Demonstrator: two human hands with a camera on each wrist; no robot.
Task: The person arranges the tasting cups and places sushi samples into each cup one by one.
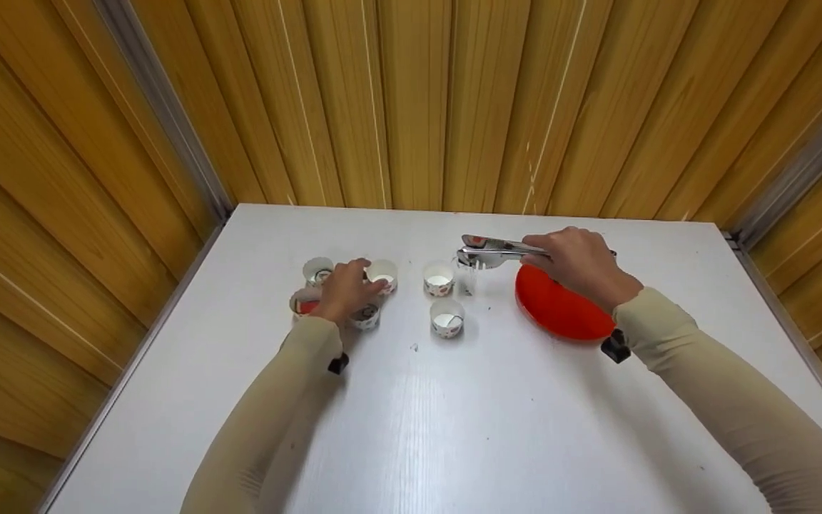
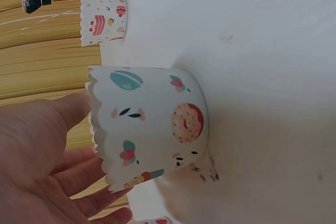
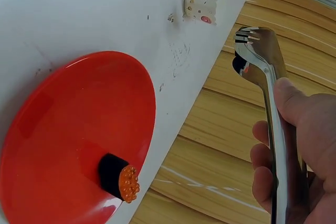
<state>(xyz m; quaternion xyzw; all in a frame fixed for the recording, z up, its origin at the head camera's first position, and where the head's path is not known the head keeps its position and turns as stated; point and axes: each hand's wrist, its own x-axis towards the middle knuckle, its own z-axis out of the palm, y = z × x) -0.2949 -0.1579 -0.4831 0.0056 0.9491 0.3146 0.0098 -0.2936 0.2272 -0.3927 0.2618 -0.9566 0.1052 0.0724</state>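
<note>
My left hand (image 1: 345, 291) is among the patterned paper cups at the left, its slightly bent fingers beside the rim of a back cup (image 1: 384, 275). In the left wrist view a nearer paper cup (image 2: 149, 127) covers part of the left hand (image 2: 63, 156), so contact is uncertain. My right hand (image 1: 579, 260) grips metal tongs (image 1: 504, 246) over the table, left of the red plate (image 1: 561, 314). The right wrist view shows the tongs (image 3: 278, 108) with their arms close together; nothing clearly lies between the tips. One black-wrapped sushi roll topped with orange roe (image 3: 119, 177) stands on the plate.
Two paper cups stand mid-table, a back one (image 1: 439, 280) and a front one (image 1: 447, 319). Something red lies in the leftmost cup (image 1: 297, 307). The white table (image 1: 411, 428) meets a wooden wall (image 1: 411, 107) at the back.
</note>
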